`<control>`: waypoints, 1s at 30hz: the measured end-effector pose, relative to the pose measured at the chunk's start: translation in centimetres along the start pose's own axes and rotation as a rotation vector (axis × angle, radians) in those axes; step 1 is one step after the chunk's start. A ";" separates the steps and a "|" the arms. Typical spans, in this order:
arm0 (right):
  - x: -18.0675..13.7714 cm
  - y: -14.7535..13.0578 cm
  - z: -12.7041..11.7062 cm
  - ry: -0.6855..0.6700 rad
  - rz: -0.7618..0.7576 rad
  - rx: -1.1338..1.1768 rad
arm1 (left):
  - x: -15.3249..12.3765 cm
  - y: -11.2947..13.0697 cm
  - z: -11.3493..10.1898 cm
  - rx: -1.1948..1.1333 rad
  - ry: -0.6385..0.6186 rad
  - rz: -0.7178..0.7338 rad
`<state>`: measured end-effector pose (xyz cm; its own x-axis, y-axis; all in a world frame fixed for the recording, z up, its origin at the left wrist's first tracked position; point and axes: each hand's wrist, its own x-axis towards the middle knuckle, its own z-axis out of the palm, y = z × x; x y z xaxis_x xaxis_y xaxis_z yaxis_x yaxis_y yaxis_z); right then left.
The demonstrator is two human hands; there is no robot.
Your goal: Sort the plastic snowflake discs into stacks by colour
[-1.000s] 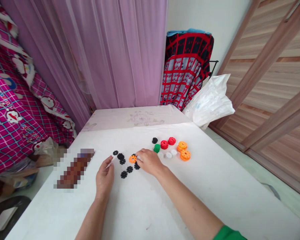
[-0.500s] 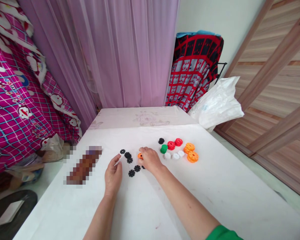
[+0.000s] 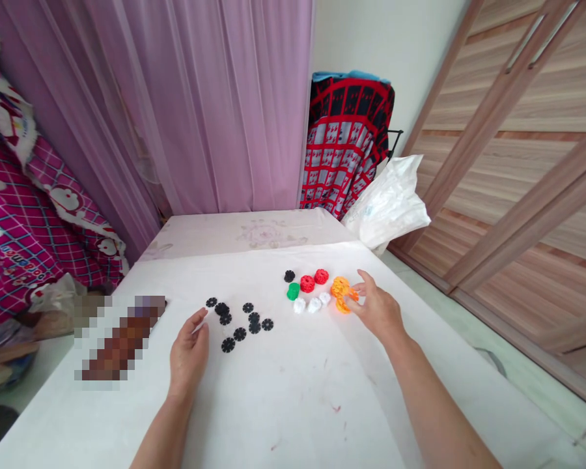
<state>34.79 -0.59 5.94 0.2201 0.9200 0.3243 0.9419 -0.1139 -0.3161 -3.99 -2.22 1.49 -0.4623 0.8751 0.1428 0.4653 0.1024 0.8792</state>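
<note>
Plastic, notched and round, the orange discs are stacked near the far right edge of the tabletop. The right hand pinches one between thumb and fingertips. Flat, toothed black discs lie scattered nearer the left edge, beside the left hand, which is loosely curled on the smooth white surface. Whether it grips anything is unclear.
</note>
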 end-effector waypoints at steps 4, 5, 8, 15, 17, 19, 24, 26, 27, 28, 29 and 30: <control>0.0 -0.2 0.3 -0.042 -0.060 -0.061 | -0.1 0.4 -0.2 0.058 0.012 -0.011; 0.0 -0.4 0.3 -0.052 -0.067 -0.068 | -0.1 0.5 -0.2 0.065 0.014 -0.012; 0.1 -0.8 0.4 -0.084 -0.076 -0.096 | -0.1 0.6 -0.3 0.071 0.018 -0.003; -1.2 -1.0 -0.3 0.021 -0.108 -0.052 | 0.0 0.3 -0.3 0.129 0.010 0.005; -2.4 -2.0 -0.2 0.062 -0.150 0.023 | 0.2 -0.2 -0.1 0.153 0.015 0.087; -3.8 -3.5 0.3 0.049 -0.225 0.112 | 0.6 -0.7 0.1 0.221 -0.011 0.209; -6.6 -7.2 2.6 -0.176 -0.414 0.217 | 2.1 -1.4 0.1 0.519 -0.111 0.261; -7.0 -7.8 3.6 -0.240 -0.411 0.240 | 2.5 -1.6 0.2 0.567 -0.165 0.254; -7.1 -7.8 4.0 -0.242 -0.392 0.261 | 2.6 -1.6 0.3 0.586 -0.179 0.257; -7.1 -7.6 4.5 -0.223 -0.363 0.286 | 2.6 -1.7 0.4 0.601 -0.188 0.265; -7.1 -7.4 4.8 -0.188 -0.326 0.312 | 2.7 -1.7 0.5 0.613 -0.189 0.274; -7.1 -7.0 5.1 -0.144 -0.282 0.339 | 2.6 -1.8 0.6 0.621 -0.191 0.283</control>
<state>25.31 -4.41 1.33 -0.0932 0.9429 0.3198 0.8183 0.2555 -0.5149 -5.60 0.20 -0.02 -0.1458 0.9698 0.1955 0.9188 0.0595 0.3901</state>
